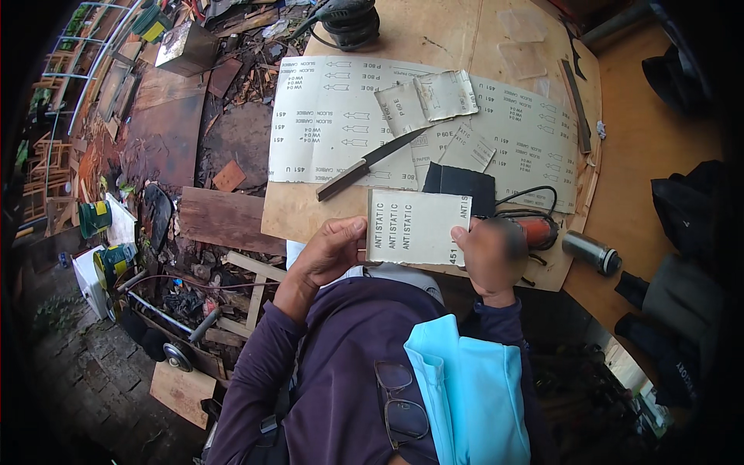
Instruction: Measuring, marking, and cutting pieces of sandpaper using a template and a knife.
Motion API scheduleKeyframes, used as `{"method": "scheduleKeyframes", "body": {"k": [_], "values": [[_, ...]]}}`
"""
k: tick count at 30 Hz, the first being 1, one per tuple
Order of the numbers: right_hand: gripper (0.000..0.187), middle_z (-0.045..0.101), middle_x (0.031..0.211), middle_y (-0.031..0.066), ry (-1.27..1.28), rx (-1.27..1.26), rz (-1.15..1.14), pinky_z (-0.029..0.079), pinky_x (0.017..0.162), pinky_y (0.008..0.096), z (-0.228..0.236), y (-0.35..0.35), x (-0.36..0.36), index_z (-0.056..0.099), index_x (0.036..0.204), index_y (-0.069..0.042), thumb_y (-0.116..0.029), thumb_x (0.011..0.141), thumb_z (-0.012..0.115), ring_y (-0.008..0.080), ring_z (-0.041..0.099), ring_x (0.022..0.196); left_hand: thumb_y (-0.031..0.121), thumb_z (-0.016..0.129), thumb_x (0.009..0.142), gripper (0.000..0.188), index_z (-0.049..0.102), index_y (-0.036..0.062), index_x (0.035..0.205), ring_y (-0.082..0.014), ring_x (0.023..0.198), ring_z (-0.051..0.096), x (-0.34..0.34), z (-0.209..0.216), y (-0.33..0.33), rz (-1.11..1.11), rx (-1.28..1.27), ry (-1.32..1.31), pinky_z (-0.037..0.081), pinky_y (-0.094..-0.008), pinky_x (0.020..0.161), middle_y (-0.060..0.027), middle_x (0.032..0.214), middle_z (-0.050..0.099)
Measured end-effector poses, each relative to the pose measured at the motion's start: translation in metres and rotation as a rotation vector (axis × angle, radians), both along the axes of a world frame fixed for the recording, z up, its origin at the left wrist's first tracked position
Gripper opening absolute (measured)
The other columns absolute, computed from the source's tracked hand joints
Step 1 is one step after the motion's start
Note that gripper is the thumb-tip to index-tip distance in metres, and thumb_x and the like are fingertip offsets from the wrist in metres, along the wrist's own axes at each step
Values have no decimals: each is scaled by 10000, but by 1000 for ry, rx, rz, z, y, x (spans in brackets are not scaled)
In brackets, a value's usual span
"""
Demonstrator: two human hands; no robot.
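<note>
Hands (pixel 333 252) (pixel 488 256) pinch sandpaper piece (pixel 415 227) by opposite edges.

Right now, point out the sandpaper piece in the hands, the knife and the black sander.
sandpaper piece (pixel 415 226), head view, middle of its pale printed back.
knife (pixel 364 164), head view, where blade meets handle.
black sander (pixel 350 22), head view, top of its body.

Knife (pixel 370 163) and sandpaper scraps (pixel 427 98) crowd the bench (pixel 434 31) ahead.
</note>
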State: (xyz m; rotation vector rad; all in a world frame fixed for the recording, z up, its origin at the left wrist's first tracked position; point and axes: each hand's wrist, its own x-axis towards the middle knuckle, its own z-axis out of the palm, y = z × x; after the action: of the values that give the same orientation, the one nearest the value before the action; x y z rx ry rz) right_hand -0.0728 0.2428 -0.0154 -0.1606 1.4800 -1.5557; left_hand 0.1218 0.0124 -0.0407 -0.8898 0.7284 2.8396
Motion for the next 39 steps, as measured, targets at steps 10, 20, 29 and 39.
{"method": "scheduleKeyframes", "body": {"k": [10, 20, 29, 39], "values": [[230, 720, 938, -9, 89, 19, -27, 404, 600, 187, -10, -1, 14, 738, 1187, 28, -114, 1015, 680, 8, 561, 719, 264, 663, 1058, 281, 770, 18, 1140, -112, 869, 699, -4, -3, -10, -146, -181, -73, 577, -276, 764, -53, 1020, 759], [231, 551, 946, 0, 687, 173, -5, 390, 613, 217, -9, 11, -45, 711, 1068, 22, -168, 961, 788, 35, 448, 682, 251, 755, 997, 233, 789, 34, 921, -45, 675, 546, -28, 13, -26, -424, -682, -231, 434, -242, 629, 40, 740, 664], [251, 593, 656, -23, 440, 6, 500, 401, 566, 265, 3, -76, -48, 737, 991, 17, -226, 1036, 691, 41, 470, 621, 253, 730, 1013, 306, 772, -49, 980, -77, 700, 609, -81, 44, -29, -628, -942, 27, 509, -273, 635, -22, 768, 714], [249, 575, 683, -30, 331, -41, 300, 421, 582, 260, -5, -71, -42, 683, 894, 15, -174, 1054, 652, 31, 475, 656, 276, 675, 1050, 335, 746, -29, 933, -62, 642, 523, -64, 23, -17, -454, -967, -110, 420, -255, 595, 4, 688, 622]]}}
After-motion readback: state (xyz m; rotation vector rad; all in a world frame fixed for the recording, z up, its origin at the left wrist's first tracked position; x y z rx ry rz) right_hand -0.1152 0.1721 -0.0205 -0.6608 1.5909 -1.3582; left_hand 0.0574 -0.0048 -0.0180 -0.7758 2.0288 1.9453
